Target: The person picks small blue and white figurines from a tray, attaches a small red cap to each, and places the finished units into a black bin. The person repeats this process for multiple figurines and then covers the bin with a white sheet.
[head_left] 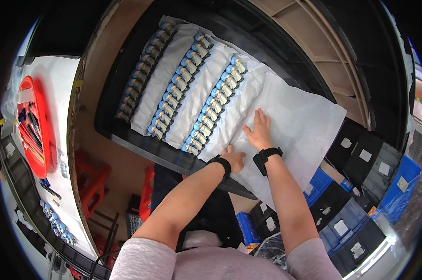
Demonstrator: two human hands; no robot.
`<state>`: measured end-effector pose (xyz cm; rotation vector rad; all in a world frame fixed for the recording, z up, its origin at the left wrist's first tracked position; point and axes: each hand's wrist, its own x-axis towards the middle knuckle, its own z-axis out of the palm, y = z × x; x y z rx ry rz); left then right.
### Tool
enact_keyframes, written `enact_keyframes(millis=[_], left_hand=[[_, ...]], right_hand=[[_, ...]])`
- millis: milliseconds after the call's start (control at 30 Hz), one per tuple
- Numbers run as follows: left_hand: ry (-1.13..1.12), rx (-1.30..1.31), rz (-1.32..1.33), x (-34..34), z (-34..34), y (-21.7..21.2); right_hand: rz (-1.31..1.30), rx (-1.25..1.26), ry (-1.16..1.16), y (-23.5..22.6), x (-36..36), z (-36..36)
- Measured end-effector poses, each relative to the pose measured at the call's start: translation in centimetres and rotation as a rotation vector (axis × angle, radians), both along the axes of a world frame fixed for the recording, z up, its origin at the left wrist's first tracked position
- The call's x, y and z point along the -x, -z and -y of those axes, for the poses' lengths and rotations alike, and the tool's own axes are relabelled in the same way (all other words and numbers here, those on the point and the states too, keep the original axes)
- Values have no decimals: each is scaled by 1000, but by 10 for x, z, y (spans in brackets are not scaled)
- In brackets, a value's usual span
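Note:
A black tray point(141, 146) holds three slanting rows of small blue-and-white figurines point(215, 105), with white paper between the rows. Over the tray's right part spreads a sheet of white paper point(309, 116), and its right side hangs past the tray's edge. My right hand point(260, 132) lies on this sheet beside the nearest row, fingers stretched out and thumb apart. Closer to me, my left hand point(234, 159) presses on the paper by the tray's near edge, its fingers apart. Neither hand holds anything. Each wrist wears a black band.
On the left, a white table point(63, 196) carries a red basket point(35, 126) of tools and more blue figurines point(56, 223). Red stools point(92, 182) stand below. Black and blue crates point(346, 224) with white labels sit at right, and a large brown-and-black crate point(323, 51) lies beyond the tray.

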<state>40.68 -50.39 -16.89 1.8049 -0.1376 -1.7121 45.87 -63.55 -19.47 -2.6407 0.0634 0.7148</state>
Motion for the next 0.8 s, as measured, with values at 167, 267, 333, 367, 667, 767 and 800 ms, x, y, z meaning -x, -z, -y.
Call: enact_keyframes(millis=[167,267,333,367,667,767,800], left_hand=[[-31,24,50,-3,-6,-4],[-51,79,120,-2,-10,-3],[-101,90,161,-1,-11,-4],[-128,95,181,-1,-11,-4],[-136,57,182,6,-24,-12],[45,-89,291,6,-27,-29],[89,-131,314,7,-27,-34]], right_hand=[[5,-426,408,-20,-4,12],[-174,-629,711,-57,-11,15],[-172,-738,795,-65,-13,24],[-159,-791,825,-67,-14,28],[-230,-628,685,-37,-15,19],[-81,-557,510,-8,-5,7],[-69,-527,481,-9,-5,2]])
